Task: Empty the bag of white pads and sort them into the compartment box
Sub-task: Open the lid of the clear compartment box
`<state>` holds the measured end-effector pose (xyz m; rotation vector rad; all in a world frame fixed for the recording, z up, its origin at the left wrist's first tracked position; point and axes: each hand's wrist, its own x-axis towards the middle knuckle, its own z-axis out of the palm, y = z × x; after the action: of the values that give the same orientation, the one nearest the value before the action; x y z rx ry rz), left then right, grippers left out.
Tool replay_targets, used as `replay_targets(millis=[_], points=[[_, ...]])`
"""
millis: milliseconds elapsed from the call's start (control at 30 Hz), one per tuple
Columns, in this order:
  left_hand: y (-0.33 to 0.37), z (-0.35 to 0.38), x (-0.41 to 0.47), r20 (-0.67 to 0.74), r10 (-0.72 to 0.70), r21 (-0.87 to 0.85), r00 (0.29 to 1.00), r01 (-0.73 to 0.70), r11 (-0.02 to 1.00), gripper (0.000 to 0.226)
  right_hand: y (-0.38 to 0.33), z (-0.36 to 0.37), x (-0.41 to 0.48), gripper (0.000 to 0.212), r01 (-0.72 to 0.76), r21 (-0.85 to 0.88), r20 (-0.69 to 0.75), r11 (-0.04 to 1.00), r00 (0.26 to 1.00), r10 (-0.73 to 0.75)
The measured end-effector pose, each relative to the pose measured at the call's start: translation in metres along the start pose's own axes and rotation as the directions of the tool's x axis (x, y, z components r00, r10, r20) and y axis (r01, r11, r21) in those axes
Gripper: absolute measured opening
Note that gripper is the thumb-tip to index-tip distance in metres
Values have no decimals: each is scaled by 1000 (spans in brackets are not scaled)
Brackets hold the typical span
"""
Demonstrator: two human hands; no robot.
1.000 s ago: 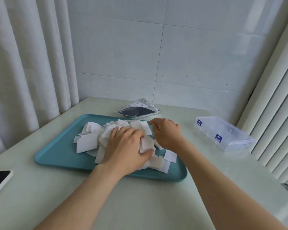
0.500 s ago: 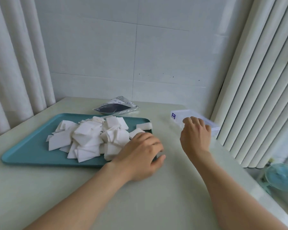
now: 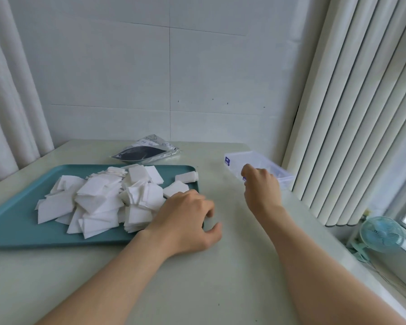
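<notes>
**White pads** [image 3: 103,202]: heaped loose on the teal tray [image 3: 14,226], presumably so that strays are kept off the table [image 3: 220,289]. One pad is perched on the tray's far right rim.

**Bag** [image 3: 145,153]: laid slack behind the tray, judged emptied.

**Compartment box** [image 3: 263,160]: apparently closed, set well right of the tray.

**Left hand** [image 3: 185,221]: rested at the tray's right end, fingers [image 3: 204,205] loosely curled, nothing held.

**Right hand** [image 3: 260,186]: placed at the box's near edge, fingers [image 3: 249,170] bent over it, likely for the latch. Whether anything is gripped cannot be told.
</notes>
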<state>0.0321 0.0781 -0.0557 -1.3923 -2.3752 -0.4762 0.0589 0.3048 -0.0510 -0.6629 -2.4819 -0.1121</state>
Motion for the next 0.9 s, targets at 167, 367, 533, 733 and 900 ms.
replay_targets(millis=[167,367,533,733,900], points=[[-3,0,-2,11,-2,-46,1000,2,999,30,-23,-16,-11,21,101,37,-35,994,994,-100],[-8,0,-6,-63,-88,-181,994,75,981,34,-41,-31,-19,28,136,167,-381,977,922,-64],[-17,-10,-8,-322,-150,-234,935,75,969,13,-46,-39,-23,42,140,223,-532,965,846,1],[-22,-25,1,-305,-646,-688,699,307,658,57,-61,-51,-34,46,324,457,-544,828,839,-27],[-32,-44,1,-95,-766,-983,635,60,172,68,-79,-55,-47,41,511,452,-562,731,800,-212]])
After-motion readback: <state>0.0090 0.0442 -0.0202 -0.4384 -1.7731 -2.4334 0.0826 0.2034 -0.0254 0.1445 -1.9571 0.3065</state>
